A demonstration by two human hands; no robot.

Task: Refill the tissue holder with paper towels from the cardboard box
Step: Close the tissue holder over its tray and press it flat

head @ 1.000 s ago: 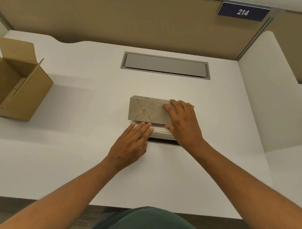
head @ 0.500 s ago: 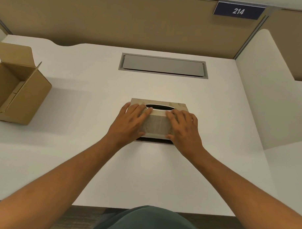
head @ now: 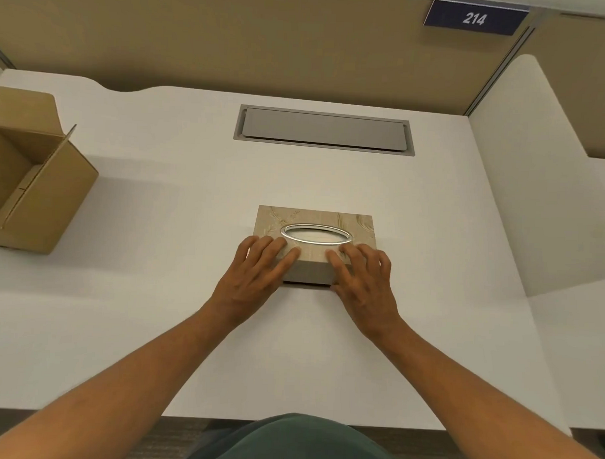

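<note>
The beige tissue holder lies flat on the white desk, its top face up with a silver-rimmed oval opening showing pale paper inside. My left hand rests with fingers spread on its near left corner. My right hand lies the same way on the near right corner. Both press on the holder's top and front edge. The open cardboard box stands at the desk's left edge; no towels show in the visible part of its inside.
A grey cable hatch is set into the desk behind the holder. Tan partition walls close the back, with a blue sign reading 214. A white divider panel rises on the right.
The holder was standing tilted on its edge over its base; it has been turned down flat, opening up. Both hands moved onto its near corners.
</note>
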